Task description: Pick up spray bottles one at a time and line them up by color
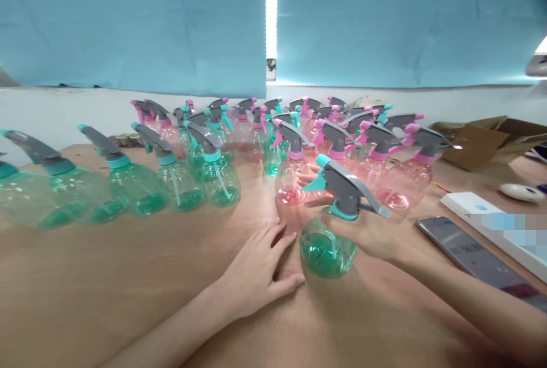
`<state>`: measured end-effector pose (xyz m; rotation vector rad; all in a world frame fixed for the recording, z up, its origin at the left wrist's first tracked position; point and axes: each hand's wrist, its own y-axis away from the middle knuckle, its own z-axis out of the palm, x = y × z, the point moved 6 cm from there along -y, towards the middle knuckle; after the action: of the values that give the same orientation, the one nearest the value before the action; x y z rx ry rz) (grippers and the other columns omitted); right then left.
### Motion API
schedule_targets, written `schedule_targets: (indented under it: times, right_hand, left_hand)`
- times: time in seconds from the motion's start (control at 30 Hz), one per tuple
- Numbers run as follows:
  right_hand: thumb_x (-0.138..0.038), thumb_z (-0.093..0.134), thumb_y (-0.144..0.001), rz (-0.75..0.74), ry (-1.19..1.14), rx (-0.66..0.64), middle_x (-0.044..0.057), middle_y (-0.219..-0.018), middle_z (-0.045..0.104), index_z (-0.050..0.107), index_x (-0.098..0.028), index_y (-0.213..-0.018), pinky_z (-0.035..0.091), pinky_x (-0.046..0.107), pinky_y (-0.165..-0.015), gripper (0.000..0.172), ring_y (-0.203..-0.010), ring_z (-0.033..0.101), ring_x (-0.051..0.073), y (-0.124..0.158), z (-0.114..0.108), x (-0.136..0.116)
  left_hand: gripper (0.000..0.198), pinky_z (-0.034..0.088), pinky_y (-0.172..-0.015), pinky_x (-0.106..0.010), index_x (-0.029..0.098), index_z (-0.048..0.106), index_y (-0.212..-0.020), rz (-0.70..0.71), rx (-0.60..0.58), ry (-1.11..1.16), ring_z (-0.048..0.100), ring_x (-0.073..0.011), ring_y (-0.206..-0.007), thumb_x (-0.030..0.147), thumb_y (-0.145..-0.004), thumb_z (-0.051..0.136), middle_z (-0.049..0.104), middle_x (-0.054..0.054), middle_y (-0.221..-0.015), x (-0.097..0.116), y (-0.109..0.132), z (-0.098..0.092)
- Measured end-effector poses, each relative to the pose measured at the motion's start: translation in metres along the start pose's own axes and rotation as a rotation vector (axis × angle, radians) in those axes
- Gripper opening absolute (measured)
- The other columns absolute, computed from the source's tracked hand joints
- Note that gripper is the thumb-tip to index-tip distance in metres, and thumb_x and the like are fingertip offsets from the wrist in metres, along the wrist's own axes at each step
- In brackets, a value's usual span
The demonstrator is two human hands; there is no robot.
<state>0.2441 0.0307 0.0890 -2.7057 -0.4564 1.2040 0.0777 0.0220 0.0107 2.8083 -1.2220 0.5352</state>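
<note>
My right hand is wrapped round a green spray bottle with a grey and teal trigger head, holding it tilted just above the brown table. My left hand lies flat on the table just left of that bottle, fingers spread, holding nothing. Behind them stand several pink spray bottles, and a row of green spray bottles runs off to the left.
A phone lies at the right beside a white flat box. An open cardboard box and a small white oval object sit at the far right. Blue curtains hang behind.
</note>
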Motion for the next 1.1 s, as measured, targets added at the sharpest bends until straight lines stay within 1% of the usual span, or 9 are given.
schedule_targets:
  times: [0.17, 0.4, 0.63, 0.7, 0.77, 0.87, 0.93, 1.0, 1.1]
  right_hand:
    - [-0.033, 0.053, -0.082, 0.077, -0.065, -0.032, 0.0, -0.101, 0.072, 0.062, -0.033, -0.111, 0.054, 0.047, -0.087, 0.03, -0.095, 0.068, 0.025, 0.0, 0.001, 0.0]
    - [-0.03, 0.055, -0.082, 0.024, -0.106, -0.032, 0.001, -0.1, 0.072, 0.061, -0.033, -0.113, 0.055, 0.047, -0.086, 0.032, -0.097, 0.068, 0.026, -0.002, 0.001, 0.001]
    - [-0.042, 0.06, -0.081, 0.071, -0.154, -0.044, 0.004, -0.106, 0.069, 0.061, -0.03, -0.112, 0.054, 0.046, -0.087, 0.033, -0.107, 0.063, 0.029, 0.0, 0.006, 0.011]
    - [-0.046, 0.064, -0.077, 0.102, -0.176, -0.06, 0.004, -0.103, 0.07, 0.06, -0.03, -0.112, 0.056, 0.047, -0.084, 0.039, -0.104, 0.064, 0.031, 0.001, 0.007, 0.011]
    - [-0.05, 0.065, -0.075, 0.074, -0.266, -0.098, 0.004, -0.098, 0.07, 0.061, -0.03, -0.11, 0.056, 0.047, -0.082, 0.042, -0.102, 0.064, 0.031, 0.001, 0.007, 0.005]
    - [-0.05, 0.061, -0.078, 0.025, -0.339, -0.103, 0.001, -0.1, 0.07, 0.062, -0.032, -0.106, 0.056, 0.045, -0.082, 0.033, -0.101, 0.065, 0.028, 0.002, 0.004, 0.004]
    - [-0.046, 0.059, -0.081, 0.055, -0.22, -0.04, 0.0, -0.092, 0.071, 0.064, -0.034, -0.101, 0.056, 0.045, -0.078, 0.024, -0.092, 0.067, 0.027, 0.003, -0.001, 0.014]
    - [-0.041, 0.057, -0.082, 0.072, -0.079, -0.005, -0.002, -0.075, 0.068, 0.065, -0.034, -0.095, 0.056, 0.044, -0.07, 0.016, -0.078, 0.067, 0.025, 0.004, -0.004, 0.023]
    - [-0.034, 0.056, -0.082, 0.031, -0.04, -0.003, -0.003, -0.065, 0.064, 0.066, -0.032, -0.086, 0.055, 0.04, -0.061, 0.011, -0.066, 0.064, 0.022, 0.003, -0.004, 0.025]
  left_hand:
    - [0.067, 0.028, -0.11, -0.053, 0.015, 0.043, -0.14, -0.006, -0.011, -0.015, 0.029, -0.0337, -0.138, 0.055, -0.087, 0.055, 0.035, -0.018, -0.148, 0.0, 0.001, 0.0]
    - [0.066, 0.03, -0.109, -0.054, 0.016, 0.044, -0.139, -0.002, 0.0, -0.005, 0.03, -0.0347, -0.137, 0.054, -0.087, 0.057, 0.036, -0.017, -0.148, 0.001, 0.0, 0.0]
    - [0.067, 0.028, -0.11, -0.054, 0.015, 0.042, -0.141, -0.006, -0.013, -0.007, 0.029, -0.0341, -0.138, 0.055, -0.088, 0.054, 0.035, -0.017, -0.149, 0.001, 0.001, 0.0]
    - [0.066, 0.029, -0.109, -0.053, 0.014, 0.044, -0.139, -0.007, -0.016, -0.006, 0.029, -0.0343, -0.137, 0.055, -0.088, 0.055, 0.035, -0.018, -0.148, 0.002, 0.001, -0.001]
    - [0.066, 0.029, -0.11, -0.053, 0.014, 0.045, -0.138, -0.004, -0.012, -0.005, 0.03, -0.0345, -0.137, 0.054, -0.087, 0.056, 0.035, -0.019, -0.148, 0.002, 0.001, -0.002]
    - [0.065, 0.029, -0.11, -0.052, 0.015, 0.045, -0.138, 0.004, -0.007, -0.009, 0.03, -0.0342, -0.137, 0.053, -0.088, 0.056, 0.036, -0.018, -0.148, 0.003, 0.001, -0.003]
    - [0.064, 0.029, -0.109, -0.052, 0.015, 0.045, -0.138, 0.009, 0.0, -0.013, 0.03, -0.0337, -0.137, 0.054, -0.088, 0.055, 0.035, -0.018, -0.148, 0.003, 0.0, -0.003]
    - [0.064, 0.03, -0.109, -0.053, 0.016, 0.045, -0.138, 0.011, 0.005, -0.012, 0.029, -0.0334, -0.137, 0.054, -0.088, 0.055, 0.035, -0.018, -0.148, 0.002, 0.001, -0.003]
    - [0.064, 0.031, -0.108, -0.053, 0.016, 0.044, -0.138, 0.007, 0.007, -0.013, 0.03, -0.0335, -0.137, 0.054, -0.088, 0.055, 0.036, -0.018, -0.148, 0.001, 0.0, -0.002]
